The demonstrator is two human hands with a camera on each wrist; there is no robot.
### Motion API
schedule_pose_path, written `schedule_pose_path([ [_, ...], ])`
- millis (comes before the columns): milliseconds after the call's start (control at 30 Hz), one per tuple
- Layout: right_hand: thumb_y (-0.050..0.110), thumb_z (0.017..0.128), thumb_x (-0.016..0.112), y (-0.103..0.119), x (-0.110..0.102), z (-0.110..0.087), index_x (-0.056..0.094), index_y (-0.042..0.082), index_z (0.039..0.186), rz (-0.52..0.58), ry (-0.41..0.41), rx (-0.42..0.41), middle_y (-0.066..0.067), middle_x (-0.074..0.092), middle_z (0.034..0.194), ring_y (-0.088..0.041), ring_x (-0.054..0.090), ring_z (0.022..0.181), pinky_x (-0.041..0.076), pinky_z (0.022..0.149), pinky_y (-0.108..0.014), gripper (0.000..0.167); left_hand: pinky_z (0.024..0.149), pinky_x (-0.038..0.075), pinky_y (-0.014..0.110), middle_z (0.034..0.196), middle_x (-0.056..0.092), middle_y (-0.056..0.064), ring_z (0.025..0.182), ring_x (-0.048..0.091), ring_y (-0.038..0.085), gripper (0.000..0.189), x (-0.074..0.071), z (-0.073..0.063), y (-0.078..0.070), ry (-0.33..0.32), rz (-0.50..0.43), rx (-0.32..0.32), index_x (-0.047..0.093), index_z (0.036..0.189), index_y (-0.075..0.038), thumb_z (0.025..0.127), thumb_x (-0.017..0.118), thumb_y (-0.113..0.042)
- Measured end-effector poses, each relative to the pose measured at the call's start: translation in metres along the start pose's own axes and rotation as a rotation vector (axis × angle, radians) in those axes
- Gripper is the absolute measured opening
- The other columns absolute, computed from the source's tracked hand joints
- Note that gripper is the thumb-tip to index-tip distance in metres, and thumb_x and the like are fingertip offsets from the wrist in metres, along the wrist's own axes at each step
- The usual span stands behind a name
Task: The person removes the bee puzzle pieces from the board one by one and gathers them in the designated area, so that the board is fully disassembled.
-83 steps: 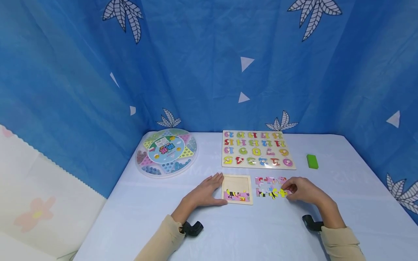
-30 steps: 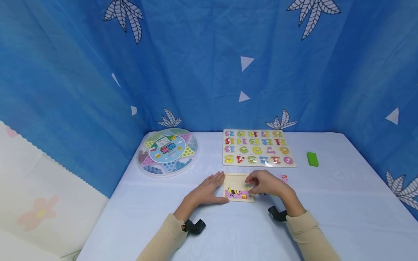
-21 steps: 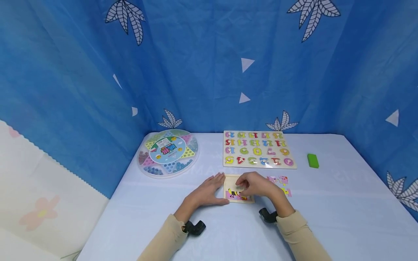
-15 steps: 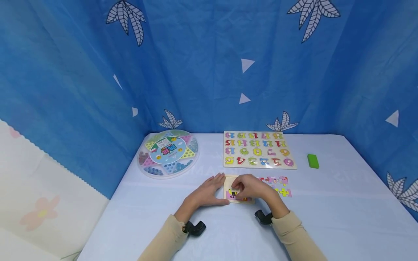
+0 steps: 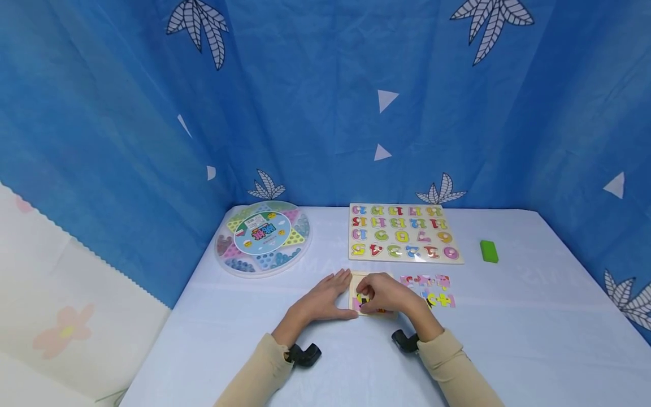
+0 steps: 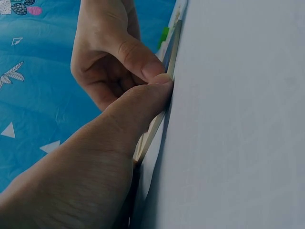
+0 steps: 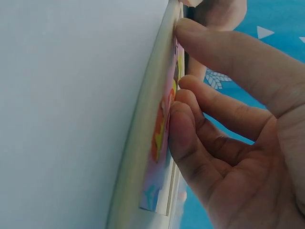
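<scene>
The left hand (image 5: pixel 322 299) lies with straight fingers along the left side of a small wooden puzzle tray (image 5: pixel 357 277), its thumb at the near edge. Over the tray, the right hand (image 5: pixel 390 294) pinches a puzzle piece (image 5: pixel 363 297) between thumb and fingers, low at the left part. In the right wrist view, pink and orange printed pieces (image 7: pixel 159 138) lie in the tray along its near rim, right under those fingertips. Both thumbs come together at the tray edge in the left wrist view. The right hand hides much of the tray's inside.
Right of the tray, loose puzzle pieces (image 5: pixel 426 281) lie in two rows. Behind stands a number puzzle board (image 5: pixel 405 229), with a green block (image 5: pixel 489 251) to its right. A round marble board game (image 5: pixel 261 237) lies at the back left. Blue curtain (image 5: pixel 325 102) borders the table.
The right hand has moved left from the loose pieces onto the tray, then further left and down toward the near left part. The left hand has stayed at the tray's left side.
</scene>
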State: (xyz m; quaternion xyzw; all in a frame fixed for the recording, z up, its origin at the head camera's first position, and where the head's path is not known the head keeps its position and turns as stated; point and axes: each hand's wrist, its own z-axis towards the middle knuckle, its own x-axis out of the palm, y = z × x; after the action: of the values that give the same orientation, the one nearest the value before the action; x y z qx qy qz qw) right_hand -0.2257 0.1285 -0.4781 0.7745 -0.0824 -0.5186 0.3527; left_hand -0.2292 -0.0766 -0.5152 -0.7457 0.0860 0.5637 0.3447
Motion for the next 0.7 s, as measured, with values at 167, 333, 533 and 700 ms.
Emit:
schedule_pose_path([
  [167,0.013,0.074,0.085,0.001,0.001,0.001,0.071,0.010,0.098,-0.002,-0.012,0.019,0.004,0.061,0.081,-0.013,0.054,0.075,0.050,0.069,-0.024,0.028,0.126,0.014,0.038,0.164,0.018,0.001,0.153,0.012,0.015,0.099,-0.001,0.000,0.000,0.004,0.002,-0.006,0.022,0.155,-0.010,0.084,0.060,-0.066],
  [333,0.011,0.074,0.084,0.003,0.003,-0.001,0.071,0.010,0.095,0.004,-0.014,0.028,0.003,0.061,0.080,-0.012,0.053,0.074,0.050,0.068,-0.024,0.025,0.126,0.014,0.038,0.164,0.017,0.000,0.153,0.012,0.015,0.099,0.000,0.000,-0.001,0.006,0.003,-0.013,0.023,0.155,-0.010,0.083,0.060,-0.067],
  [533,0.010,0.075,0.083,0.007,0.001,-0.005,0.069,0.009,0.095,-0.027,-0.014,0.007,0.001,0.061,0.080,-0.013,0.052,0.073,0.048,0.067,-0.024,0.024,0.126,0.014,0.039,0.164,0.017,0.000,0.153,0.012,0.015,0.100,0.002,0.001,0.000,0.006,0.008,-0.013,0.022,0.155,-0.010,0.083,0.060,-0.067],
  [700,0.008,0.075,0.083,0.012,0.001,-0.007,0.068,0.009,0.095,-0.077,-0.023,-0.021,0.001,0.060,0.078,-0.011,0.052,0.071,0.047,0.065,-0.022,0.024,0.126,0.014,0.039,0.164,0.017,0.001,0.153,0.012,0.015,0.101,0.001,0.001,0.001,0.003,0.018,-0.011,0.022,0.155,-0.010,0.083,0.060,-0.068],
])
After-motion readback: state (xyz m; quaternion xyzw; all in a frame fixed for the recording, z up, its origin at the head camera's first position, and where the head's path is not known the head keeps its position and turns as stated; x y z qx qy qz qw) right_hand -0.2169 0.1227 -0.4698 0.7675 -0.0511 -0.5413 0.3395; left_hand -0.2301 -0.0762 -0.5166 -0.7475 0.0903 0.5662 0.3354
